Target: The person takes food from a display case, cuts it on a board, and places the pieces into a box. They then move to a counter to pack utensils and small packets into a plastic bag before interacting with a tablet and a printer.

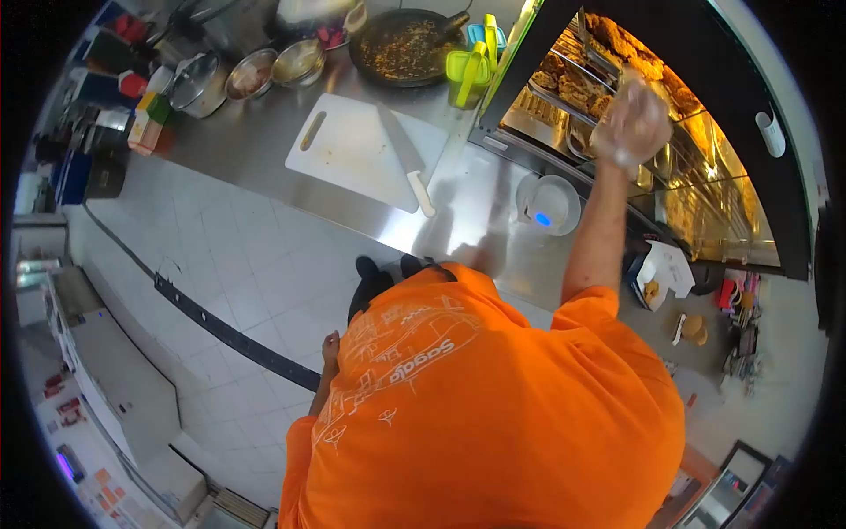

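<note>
My right hand (633, 123), in a clear plastic glove, reaches into the lit food warmer (493, 132). Its fingers look curled in, partly blurred, and what they hold cannot be made out. Browned fried pieces (617, 40) lie on racks and trays around it. Below the forearm's left side, a translucent round bowl (557, 196) rests on the steel counter (370, 216). My left hand (330, 346) hangs low beside my orange shirt, small in view, with its fingers curled closed and nothing seen in them.
A white cutting board (339, 159) bears a large knife (404, 150) with a white handle. Behind it stand a dark pan (405, 53) of chopped bits, metal bowls (251, 75) and a green-lidded container (467, 75). An open box (661, 273) sits right of my arm.
</note>
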The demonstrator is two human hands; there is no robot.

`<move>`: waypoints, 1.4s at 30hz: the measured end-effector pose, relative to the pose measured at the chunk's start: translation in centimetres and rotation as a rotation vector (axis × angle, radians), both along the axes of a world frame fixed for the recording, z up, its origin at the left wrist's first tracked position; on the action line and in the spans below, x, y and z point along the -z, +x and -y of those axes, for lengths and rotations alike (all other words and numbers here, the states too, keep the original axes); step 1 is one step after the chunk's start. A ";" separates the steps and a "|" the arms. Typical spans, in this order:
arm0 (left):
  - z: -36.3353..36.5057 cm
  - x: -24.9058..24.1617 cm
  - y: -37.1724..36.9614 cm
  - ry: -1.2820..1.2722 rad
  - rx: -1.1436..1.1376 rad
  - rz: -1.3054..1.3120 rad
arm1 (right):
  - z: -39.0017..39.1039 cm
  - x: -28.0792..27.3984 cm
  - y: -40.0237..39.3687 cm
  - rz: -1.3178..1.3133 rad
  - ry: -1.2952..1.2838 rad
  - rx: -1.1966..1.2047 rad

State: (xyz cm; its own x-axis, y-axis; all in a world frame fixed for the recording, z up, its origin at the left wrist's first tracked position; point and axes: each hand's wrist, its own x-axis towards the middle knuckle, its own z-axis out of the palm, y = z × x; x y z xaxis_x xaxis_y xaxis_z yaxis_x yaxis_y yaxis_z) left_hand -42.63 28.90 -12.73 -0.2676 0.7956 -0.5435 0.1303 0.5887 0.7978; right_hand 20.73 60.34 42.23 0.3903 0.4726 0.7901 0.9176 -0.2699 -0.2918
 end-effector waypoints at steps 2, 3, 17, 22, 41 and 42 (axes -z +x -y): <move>-1.6 0.6 -1.6 -0.071 0.152 -0.079 | -3.4 -1.8 3.9 0.078 -0.391 0.252; -4.2 -0.7 -1.3 -0.138 0.140 -0.062 | -5.1 -2.6 5.8 0.143 -0.591 0.348; -30.7 -9.6 -1.4 -0.186 0.286 0.003 | -12.2 -6.1 10.6 -0.156 -0.402 0.486; -35.0 -7.8 -5.9 -0.221 0.484 -0.146 | -11.5 -5.3 10.1 -0.367 -0.106 0.436; -51.4 -19.7 -9.8 -0.540 1.569 -0.339 | -5.9 28.6 -26.4 -1.732 0.189 -0.019; -51.7 -19.7 -9.5 -0.467 1.552 -0.307 | -7.6 32.2 -28.2 -1.731 0.112 -0.082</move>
State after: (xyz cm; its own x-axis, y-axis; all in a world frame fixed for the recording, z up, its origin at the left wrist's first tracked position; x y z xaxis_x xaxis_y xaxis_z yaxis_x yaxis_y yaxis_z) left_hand -52.17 80.58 6.96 0.4422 0.1822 -0.8782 0.8969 -0.0795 0.4351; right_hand -7.43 67.91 10.07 0.7304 0.5097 -0.4547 -0.4426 -0.1539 -0.8834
